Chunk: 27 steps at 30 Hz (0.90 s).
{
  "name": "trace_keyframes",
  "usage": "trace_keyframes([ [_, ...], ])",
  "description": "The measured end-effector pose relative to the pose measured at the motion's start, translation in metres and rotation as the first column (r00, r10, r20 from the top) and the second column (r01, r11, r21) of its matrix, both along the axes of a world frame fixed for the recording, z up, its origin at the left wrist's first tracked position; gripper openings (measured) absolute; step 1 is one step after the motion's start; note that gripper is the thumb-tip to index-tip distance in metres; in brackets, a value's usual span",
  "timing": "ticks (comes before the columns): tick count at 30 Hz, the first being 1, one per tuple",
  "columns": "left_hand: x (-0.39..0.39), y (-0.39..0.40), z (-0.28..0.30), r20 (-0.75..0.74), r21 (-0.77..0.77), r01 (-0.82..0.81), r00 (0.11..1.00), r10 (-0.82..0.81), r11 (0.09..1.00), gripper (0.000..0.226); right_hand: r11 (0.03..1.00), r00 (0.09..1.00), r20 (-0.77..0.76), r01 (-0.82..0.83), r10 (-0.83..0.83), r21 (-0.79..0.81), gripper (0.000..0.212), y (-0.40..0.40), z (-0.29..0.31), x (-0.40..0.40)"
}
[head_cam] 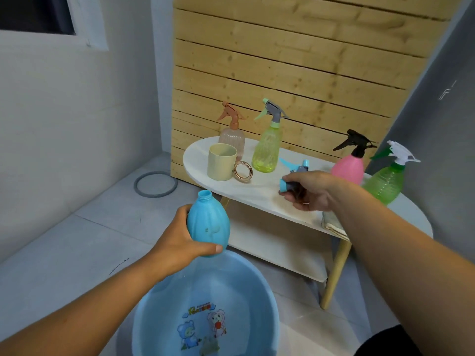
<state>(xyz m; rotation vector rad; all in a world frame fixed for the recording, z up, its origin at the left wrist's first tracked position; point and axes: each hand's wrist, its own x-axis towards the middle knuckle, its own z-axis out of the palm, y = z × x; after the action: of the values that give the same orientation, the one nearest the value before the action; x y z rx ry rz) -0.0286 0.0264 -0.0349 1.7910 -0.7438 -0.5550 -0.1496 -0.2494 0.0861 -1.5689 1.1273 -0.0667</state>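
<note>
Head view: an uncapped blue bottle (pixel 208 224) is held at the centre of the frame, above the far rim of a blue basin (pixel 231 283) at the lower middle. It is gripped by the left hand (pixel 177 242) low on its belly. The thumb is laid across the front near the base and the fingers (pixel 185 210) are curled round the back, so the open neck is left free, tilted up and slightly left. The bottle is judged to be thin, light plastic that gives a little under pressure. What may be wet marks show on its front, so a slippery surface is to be expected. A hold round the ribbed belly, as shown, is thought safest. Whether water is inside cannot be told through the opaque wall.

The spray head (pixel 284 185) is held right of centre, above the white bench (pixel 257 194), well apart from the bottle. It is clasped by the right hand (pixel 311 192), fingers wrapped about its collar, the nozzle showing above the knuckles. It is judged stiff and light, and best taken at the collar so that it can be turned onto the threaded neck.
</note>
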Motion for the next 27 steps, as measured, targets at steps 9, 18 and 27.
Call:
trace_keyframes([
  [9, 0.001, -0.013, -0.004, 0.012, 0.048, 0.066, 0.998, -0.066, 0.997, 0.095, 0.969, 0.987, 0.092, 0.11, -0.133, 0.221, 0.014, -0.02, -0.051, 0.018],
  [18, 0.002, -0.02, -0.002, -0.006, 0.031, 0.072, 0.997, -0.072, 0.997, 0.095, 0.975, 0.98, 0.07, 0.176, -0.186, 0.134, 0.024, -0.027, -0.063, 0.028],
  [27, 0.002, -0.018, -0.004, 0.005, 0.038, 0.078, 0.997, -0.078, 0.996, 0.097, 0.938, 0.976, -0.013, 0.204, -0.216, -0.279, 0.04, -0.033, -0.073, 0.031],
])
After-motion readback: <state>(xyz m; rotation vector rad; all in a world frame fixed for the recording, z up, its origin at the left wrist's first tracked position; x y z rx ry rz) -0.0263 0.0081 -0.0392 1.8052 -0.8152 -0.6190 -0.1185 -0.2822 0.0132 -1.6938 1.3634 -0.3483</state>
